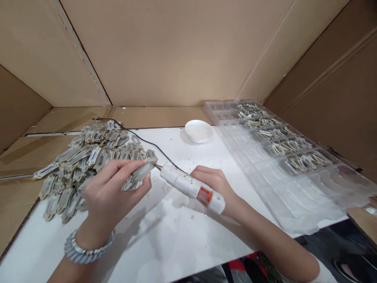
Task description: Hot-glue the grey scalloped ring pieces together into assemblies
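My left hand pinches a few flat, translucent, fancy-edged plates between thumb and fingers. My right hand is wrapped round a thick white corded hand tool with a thin brass-coloured tip and an orange-red window near its rear end. The tip points left and meets the edge of the held plates, though I cannot tell whether it presses on them. Behind and left of my left hand lies a big heap of similar plates, some with white and dark frame patterns. My right fingertips are partly hidden behind the tool.
A shallow white dish stands at the back middle of the white tabletop. Clear compartment trays line the right side, several compartments filled with plates. A black cord crosses the back. Cardboard walls enclose the work area.
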{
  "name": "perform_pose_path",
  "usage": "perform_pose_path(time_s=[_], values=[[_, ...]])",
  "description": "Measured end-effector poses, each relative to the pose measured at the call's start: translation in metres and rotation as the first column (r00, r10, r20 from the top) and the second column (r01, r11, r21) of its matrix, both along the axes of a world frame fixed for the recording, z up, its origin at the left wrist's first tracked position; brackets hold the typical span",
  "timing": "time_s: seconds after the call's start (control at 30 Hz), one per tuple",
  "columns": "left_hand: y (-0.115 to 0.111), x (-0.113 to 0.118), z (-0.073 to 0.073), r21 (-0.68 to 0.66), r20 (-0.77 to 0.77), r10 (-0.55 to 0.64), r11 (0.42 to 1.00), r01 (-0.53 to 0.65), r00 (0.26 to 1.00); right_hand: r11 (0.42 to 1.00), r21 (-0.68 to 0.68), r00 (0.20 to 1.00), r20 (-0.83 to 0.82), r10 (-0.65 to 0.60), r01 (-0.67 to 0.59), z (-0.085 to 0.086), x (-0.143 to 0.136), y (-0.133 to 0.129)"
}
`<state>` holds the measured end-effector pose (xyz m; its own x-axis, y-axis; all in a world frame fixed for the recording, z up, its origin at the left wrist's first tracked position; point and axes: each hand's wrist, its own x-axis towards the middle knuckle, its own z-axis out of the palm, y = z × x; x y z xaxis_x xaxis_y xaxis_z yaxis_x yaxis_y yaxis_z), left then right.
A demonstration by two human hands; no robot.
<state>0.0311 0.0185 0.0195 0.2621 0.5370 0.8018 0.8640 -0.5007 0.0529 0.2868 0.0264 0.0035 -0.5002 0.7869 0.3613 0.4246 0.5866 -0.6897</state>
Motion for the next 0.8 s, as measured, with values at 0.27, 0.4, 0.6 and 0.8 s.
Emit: perform_pose_path(time_s=[0.27, 0.4, 0.6, 0.8], values=[[0.0006, 0.0016, 0.0004, 0.04, -0.002, 0.001, 0.999, -0.001, 1.0, 1.0, 0.014, 1.0, 0.003, -0.006, 0.006, 0.0017, -0.0007, 0.0001], [0.0006, 0.0018, 0.0009, 0.035, -0.013, 0.011, 0.999, -0.011, 1.0, 1.0, 0.024, 1.0, 0.011, -0.013, 0.013, 0.0014, -0.0015, 0.0007], [0.0, 0.0012, 0.0, 0.035, -0.016, 0.005, 0.999, -0.005, 1.0, 1.0, 0.017, 1.0, 0.002, -0.006, 0.006, 0.0023, 0.0001, -0.0002], [-0.0011, 0.0007, 0.0003, 0.013, -0.024, 0.022, 1.0, -0.021, 0.999, 1.0, 0.007, 1.0, 0.007, -0.009, 0.009, 0.0037, -0.0003, -0.0004]])
